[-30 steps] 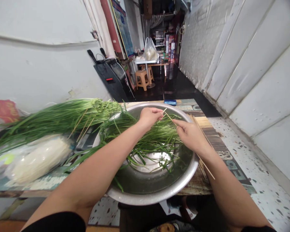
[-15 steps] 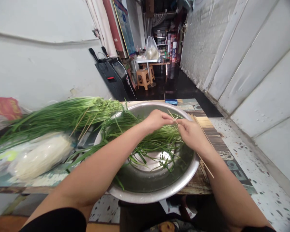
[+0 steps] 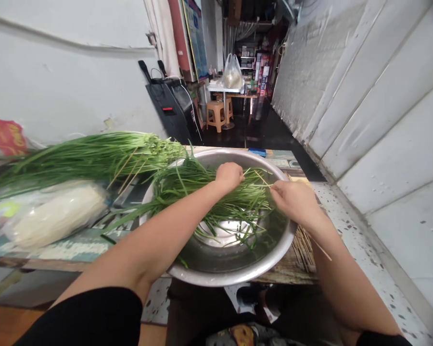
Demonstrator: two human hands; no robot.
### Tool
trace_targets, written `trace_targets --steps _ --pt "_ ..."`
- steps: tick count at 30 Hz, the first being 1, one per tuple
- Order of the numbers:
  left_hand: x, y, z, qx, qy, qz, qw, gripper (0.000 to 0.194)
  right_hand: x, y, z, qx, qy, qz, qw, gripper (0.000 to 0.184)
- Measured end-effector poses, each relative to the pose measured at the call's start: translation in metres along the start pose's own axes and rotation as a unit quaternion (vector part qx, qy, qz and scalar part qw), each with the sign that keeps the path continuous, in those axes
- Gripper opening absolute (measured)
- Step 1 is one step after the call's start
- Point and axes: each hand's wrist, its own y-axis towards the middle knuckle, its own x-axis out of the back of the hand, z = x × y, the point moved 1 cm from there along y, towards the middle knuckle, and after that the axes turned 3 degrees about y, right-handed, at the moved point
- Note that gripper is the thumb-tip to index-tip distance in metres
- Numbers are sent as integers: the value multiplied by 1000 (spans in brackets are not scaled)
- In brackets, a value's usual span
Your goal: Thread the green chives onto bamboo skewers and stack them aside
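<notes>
In the head view, a wide metal basin (image 3: 234, 279) holds loose green chives (image 3: 198, 192). My left hand (image 3: 230, 176) is closed over them near the far side, its fingertips on pale chive stems. To its right, my right hand (image 3: 295, 199) pinches a thin wooden skewer (image 3: 262, 179) above the basin's right rim. The skewer's tip points up and left, away from my fingers. More skewers (image 3: 302, 250) lie on the table beside the basin, partly behind my right forearm.
A large pile of chives (image 3: 82, 156) lies left of the basin, with a few skewers on it. Before it sits a pale bundle in clear plastic (image 3: 57, 211). A blue packet (image 3: 257, 152) lies behind the basin. A black wheeled speaker (image 3: 173, 108) stands beyond the table.
My hands were together at the skewer; now they are apart. My left hand has moved left and down onto the chives, while my right hand keeps the skewer. The view has shifted slightly.
</notes>
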Motion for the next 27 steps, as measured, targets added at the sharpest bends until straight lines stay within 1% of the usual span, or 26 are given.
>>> trace_targets --steps 1,2,4,6,7,9,11,13,15,18,20,22,27 --pt "-2 0 0 13 -2 -24 1000 18 2 3 -3 12 -5 6 1000 26" --pt "-3 1 0 20 -12 -32 999 22 4 6 -7 18 0 9 1000 26" --pt "-7 1 1 24 -41 -5 999 26 4 13 -12 15 24 14 1000 24" --pt "-9 1 2 35 -72 23 997 23 0 19 -15 16 55 18 998 23" --pt "-9 0 2 44 -91 22 995 20 -2 20 -17 19 74 18 997 23" --pt "-6 -1 -1 51 -139 2 989 20 -8 21 -20 24 112 12 993 23" --pt "-3 -1 -5 33 -180 -17 983 21 -12 19 -22 28 140 5 990 22" --pt "-1 -2 -10 23 -212 -20 977 20 -16 16 -24 30 156 1 987 21" --pt "-2 -3 -13 56 -261 -17 964 20 -18 13 -26 27 166 -5 986 21" --pt "-5 -4 -16 127 -369 3 921 25 -19 10 -27 25 173 -10 985 20" --pt "-5 -5 -18 151 -419 12 895 27 -19 10 -27 24 178 -11 984 20" --pt "-3 -6 -19 163 -442 11 882 24 -19 10 -26 21 183 -10 983 20" --pt "4 -7 -22 188 -470 3 863 19 -18 10 -26 24 182 -16 983 21"
